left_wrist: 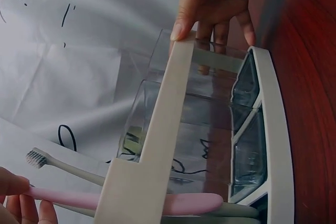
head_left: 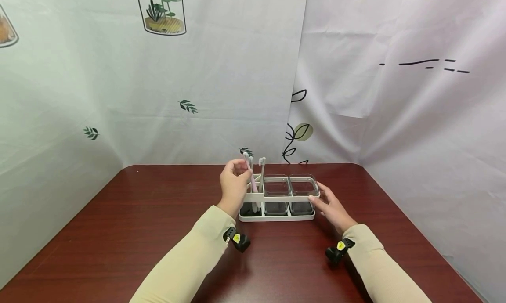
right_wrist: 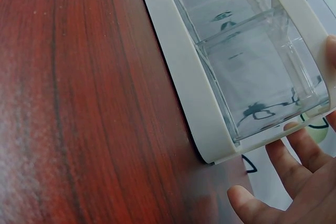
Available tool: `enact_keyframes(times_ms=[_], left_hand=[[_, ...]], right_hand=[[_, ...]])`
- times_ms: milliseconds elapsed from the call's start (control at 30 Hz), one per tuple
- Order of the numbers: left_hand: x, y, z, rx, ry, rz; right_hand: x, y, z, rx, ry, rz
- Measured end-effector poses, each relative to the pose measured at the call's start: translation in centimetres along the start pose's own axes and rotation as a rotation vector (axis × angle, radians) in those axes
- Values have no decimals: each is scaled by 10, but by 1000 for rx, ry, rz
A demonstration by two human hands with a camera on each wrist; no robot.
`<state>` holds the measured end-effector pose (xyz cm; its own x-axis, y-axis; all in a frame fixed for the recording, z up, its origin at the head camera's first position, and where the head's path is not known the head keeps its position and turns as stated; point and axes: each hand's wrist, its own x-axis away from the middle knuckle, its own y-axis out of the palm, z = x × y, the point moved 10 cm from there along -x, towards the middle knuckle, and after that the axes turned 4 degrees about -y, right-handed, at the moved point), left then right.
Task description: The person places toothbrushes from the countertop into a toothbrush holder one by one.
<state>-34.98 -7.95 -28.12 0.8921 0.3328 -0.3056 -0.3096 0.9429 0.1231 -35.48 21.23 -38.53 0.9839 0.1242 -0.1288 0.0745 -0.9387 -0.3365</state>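
A white toothbrush holder (head_left: 280, 218) stands on the table, with two clear cups (head_left: 302, 206) in its middle and right places. My left hand (head_left: 233, 184) is at its left compartments and pinches a pink toothbrush (left_wrist: 194, 204) near the upper end. The pink handle passes down behind the holder's front rail. Beside it stand grey-green toothbrushes (left_wrist: 73, 168), bristles up. At the right end, my right hand (head_left: 332, 208) grips the holder's upper rail (right_wrist: 302, 11), thumb at the front corner and fingers around the side.
Under the holder is a dark red wood-grain table (head_left: 158, 232) with rounded far corners. A pale printed curtain (head_left: 221, 74) hangs behind and along both sides. Each wrist carries a small black camera (head_left: 241, 242).
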Motion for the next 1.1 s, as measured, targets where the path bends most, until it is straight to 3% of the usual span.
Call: enact_keyframes(times_ms=[533, 1100], left_hand=[[8, 7, -12, -95, -48, -39], [7, 3, -14, -168, -25, -38]], right_hand=[[0, -1, -1, 31, -34, 20], [-1, -1, 2, 2, 2, 11]])
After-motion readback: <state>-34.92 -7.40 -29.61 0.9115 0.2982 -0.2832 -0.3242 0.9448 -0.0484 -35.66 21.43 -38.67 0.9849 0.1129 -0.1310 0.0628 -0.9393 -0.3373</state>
